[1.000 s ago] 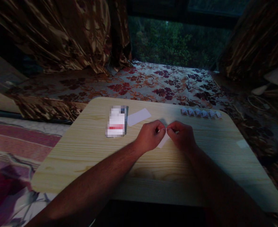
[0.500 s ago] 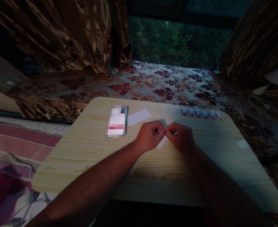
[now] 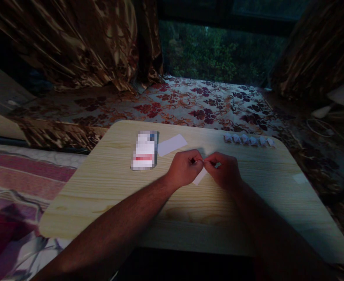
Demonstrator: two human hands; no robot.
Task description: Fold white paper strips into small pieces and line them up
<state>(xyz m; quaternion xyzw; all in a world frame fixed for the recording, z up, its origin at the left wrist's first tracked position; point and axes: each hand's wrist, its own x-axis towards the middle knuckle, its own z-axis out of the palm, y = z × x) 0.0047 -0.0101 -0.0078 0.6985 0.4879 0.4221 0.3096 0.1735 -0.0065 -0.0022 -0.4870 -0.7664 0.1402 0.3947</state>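
Note:
Over the middle of the wooden table, my left hand (image 3: 186,167) and my right hand (image 3: 225,169) meet at their fingertips in a tight pinch. A narrow white strip of paper (image 3: 200,176) hangs out below the pinch, its upper end hidden by my fingers. Both hands are closed on that upper end, and the fold there is too small to make out. Left of my left hand lies another pale paper strip (image 3: 172,144), flat on the table. Beyond my right hand, several small folded paper pieces (image 3: 249,140) stand in a row.
A blurred-out white, red-banded item (image 3: 144,151) lies on the left of the table (image 3: 107,191). A small pale scrap (image 3: 300,178) sits near the right edge. Behind are a floral-covered sill (image 3: 189,102) and curtains (image 3: 101,43); a striped bed cover (image 3: 28,168) is at left.
Hardly anything differs. The lower end of the paper strip has shifted slightly to the left and turned a little, while both hands stay pinched in the same place.

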